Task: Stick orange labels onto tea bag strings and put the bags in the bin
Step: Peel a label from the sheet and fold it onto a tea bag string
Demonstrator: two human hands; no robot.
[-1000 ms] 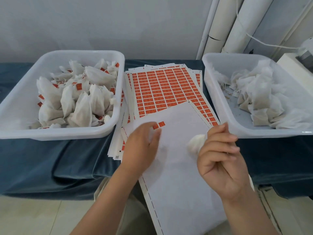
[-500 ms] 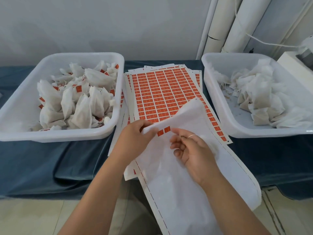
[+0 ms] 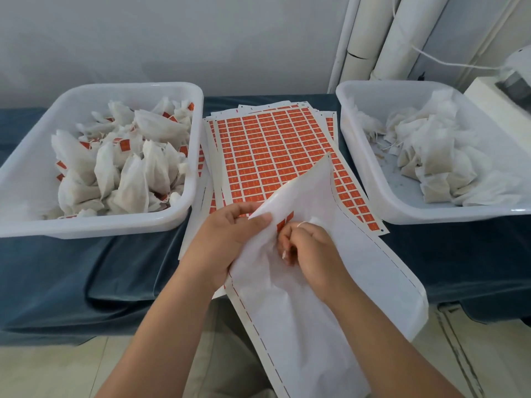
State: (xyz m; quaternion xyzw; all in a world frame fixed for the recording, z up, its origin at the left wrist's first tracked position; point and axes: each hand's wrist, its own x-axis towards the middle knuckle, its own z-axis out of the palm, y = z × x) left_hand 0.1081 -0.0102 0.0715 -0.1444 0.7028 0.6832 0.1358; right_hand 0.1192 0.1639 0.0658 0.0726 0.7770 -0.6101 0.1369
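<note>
My left hand (image 3: 227, 239) grips the raised edge of a nearly bare white backing sheet (image 3: 316, 297), bending it upward. My right hand (image 3: 311, 249) lies on that sheet with its fingers curled at the last few orange labels (image 3: 283, 224). A bit of a white tea bag (image 3: 316, 220) shows at its knuckles; the rest is hidden in the hand. Full orange label sheets (image 3: 273, 147) lie stacked underneath. The left bin (image 3: 129, 222) holds several labelled bags (image 3: 126, 173). The right bin (image 3: 402, 214) holds unlabelled bags (image 3: 431, 156).
Both bins stand on a table under a dark blue cloth (image 3: 86, 268), and the backing sheet hangs over its front edge. White pipes (image 3: 373, 38) stand at the back right. A white machine (image 3: 511, 90) with a cable sits at the far right.
My left hand has lifted and folded the backing sheet's edge. My right hand has come down from the air with the tea bag onto the sheet, at the last labels.
</note>
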